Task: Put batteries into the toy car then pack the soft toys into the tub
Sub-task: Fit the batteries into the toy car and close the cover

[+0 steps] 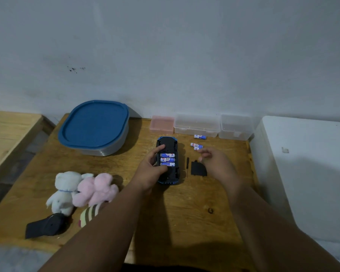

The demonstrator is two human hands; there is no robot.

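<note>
A blue toy car [168, 143] lies upside down in the middle of the wooden table [185, 209], with three batteries [167, 159] in its open bay. My left hand [151, 171] grips the car from its left side, thumb across its lower part. My right hand [218, 163] hovers to the right with loosely curled fingers holding nothing, just above the black battery cover [197, 169]. Loose batteries [196, 146] lie beyond it. A white soft toy [64, 189], a pink one [96, 189] and a striped one [88, 213] lie at the left. The tub [95, 127] has its blue lid on.
A small screwdriver [187, 166] lies between the car and the cover. A pink box [161, 124] and two clear boxes [197, 125] line the wall. A black object [45, 227] lies at the front left. A white surface [310, 173] adjoins the right.
</note>
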